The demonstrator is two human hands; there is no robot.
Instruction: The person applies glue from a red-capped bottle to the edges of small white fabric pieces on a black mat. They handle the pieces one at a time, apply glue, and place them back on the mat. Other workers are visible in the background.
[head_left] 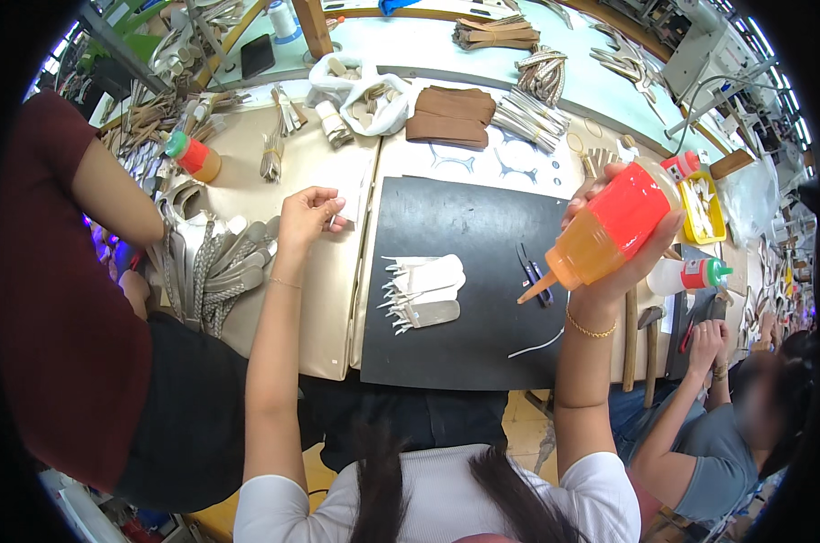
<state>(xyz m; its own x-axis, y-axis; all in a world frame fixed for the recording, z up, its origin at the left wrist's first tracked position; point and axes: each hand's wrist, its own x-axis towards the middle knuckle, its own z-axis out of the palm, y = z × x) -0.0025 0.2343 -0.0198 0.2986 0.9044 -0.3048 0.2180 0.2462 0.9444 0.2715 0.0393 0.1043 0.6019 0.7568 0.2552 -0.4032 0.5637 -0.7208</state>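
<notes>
My right hand (643, 256) is wrapped round a squeeze bottle (616, 222) of amber liquid with a red label. The bottle is tilted, its nozzle pointing down and left above a black mat (482, 353). To the left of the mat, my left hand (307, 217) is raised with thumb and fingers pinched together; a small pale thing may be at the fingertips, too small to name. Several white strap pieces (432, 285) lie fanned in a stack on the mat. Thread snips (529, 267) rest below the bottle's nozzle, and a thin white cord (536, 346) lies nearer me.
Brown strips (450, 116) and a white plastic bag (360, 95) lie beyond the mat. Bundled straps (215, 271) and a green-capped bottle (193, 157) are at left. Right are a yellow tray (715, 226), hammers (650, 344) and another bottle (690, 275). Co-workers stand or sit either side.
</notes>
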